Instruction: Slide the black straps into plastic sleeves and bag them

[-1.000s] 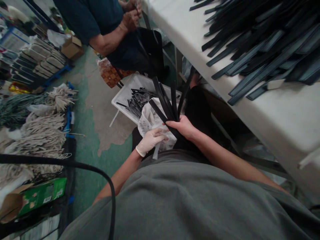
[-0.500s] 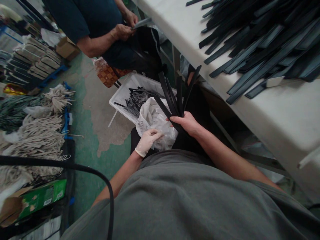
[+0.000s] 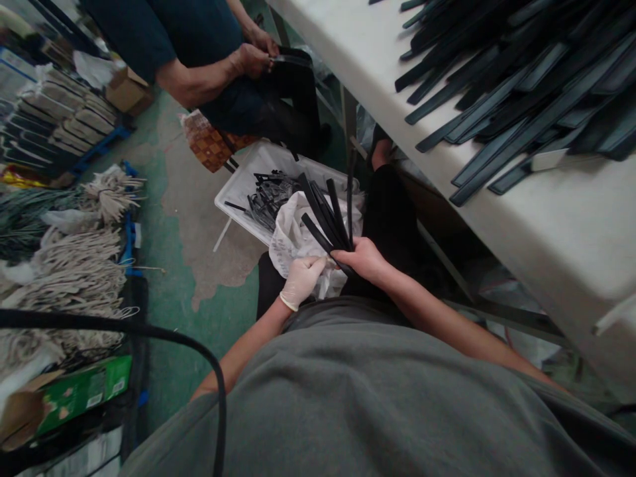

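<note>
My bare right hand is closed round a fan of several black strips, which point up and away from me. Close to its left, my left hand wears a pale glove, thumb and fingers pinched together near the lower ends of the strips. Whatever is between those fingertips is too small to make out. Beneath both hands lies a white plastic bag on my lap, partly hidden by the strips. Beyond it, a white crate holds many short black pieces.
A white table at the right bears a large pile of black strips. Across from me sits a person with a strip in both hands. Bundles of cords and an open green box lie at the left.
My left hand has moved up and right towards the strips, its fingers now pinched. The fan of strips has dropped lower and tilted. The other person's hands have shifted slightly.
</note>
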Tool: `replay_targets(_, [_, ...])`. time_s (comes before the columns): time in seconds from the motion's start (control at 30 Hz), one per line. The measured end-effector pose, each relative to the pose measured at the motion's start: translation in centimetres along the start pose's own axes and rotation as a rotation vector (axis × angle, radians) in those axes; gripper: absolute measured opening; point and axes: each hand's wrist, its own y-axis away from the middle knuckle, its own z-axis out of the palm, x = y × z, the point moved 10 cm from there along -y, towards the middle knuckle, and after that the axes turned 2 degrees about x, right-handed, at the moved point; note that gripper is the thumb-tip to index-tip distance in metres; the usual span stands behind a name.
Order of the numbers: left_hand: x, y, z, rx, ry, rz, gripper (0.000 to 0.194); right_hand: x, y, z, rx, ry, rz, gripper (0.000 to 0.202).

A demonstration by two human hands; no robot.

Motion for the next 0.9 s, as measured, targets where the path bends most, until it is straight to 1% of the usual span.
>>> replay_targets(0.07, [-0.7,0.1,0.4,-0.055,0.037,-0.059,0.029,-0.1,-0.3,0.0,-0.009,0.044,-0.045,0.011])
replay_targets(0.17, [-1.1,0.1,1.0,-0.142,0.034,-0.100,0.024,-0.1,-0.5,0.3,-0.036,0.078,-0.083,0.012])
replay_targets(0.23, [-0.9,0.0,1.2,-0.175,0.027,-0.064,0.020,-0.4,-0.4,0.3,-0.042,0.115,-0.116,0.012])
replay_targets(0.33, [-0.2,-0.2,1.7,-0.217,0.031,0.015,0.024,-0.9,-0.2,0.1,-0.027,0.190,-0.159,0.011])
replay_targets(0.4, [-0.2,-0.1,2.0,-0.250,0.027,0.027,0.024,-1.2,-0.2,-0.2,-0.017,0.225,-0.167,0.011])
replay_targets(0.5, [-0.9,0.4,2.1,-0.278,0.060,-0.041,0.020,-0.9,-0.4,-0.6,-0.017,0.187,-0.136,0.011])
replay_targets(0.57, [-1.5,0.7,1.9,-0.288,0.096,-0.109,0.025,-0.5,-0.6,-0.9,-0.015,0.120,-0.102,0.012])
replay_targets(0.63, [-1.6,1.0,1.8,-0.311,0.113,-0.142,0.030,-0.3,-0.6,-1.0,-0.017,0.062,-0.082,0.014])
replay_targets(0.7, [-1.3,1.3,2.1,-0.374,0.112,-0.138,0.029,-0.3,-0.5,-0.9,-0.027,0.035,-0.079,0.014])
replay_targets(0.8, [-1.0,1.9,3.2,-0.515,0.089,-0.137,0.026,-0.6,-0.1,-0.5,-0.060,0.027,-0.094,0.013])
replay_targets(0.9, [-1.5,2.6,4.4,-0.612,0.003,-0.174,0.024,-1.0,0.4,0.1,-0.125,0.008,-0.124,0.013])
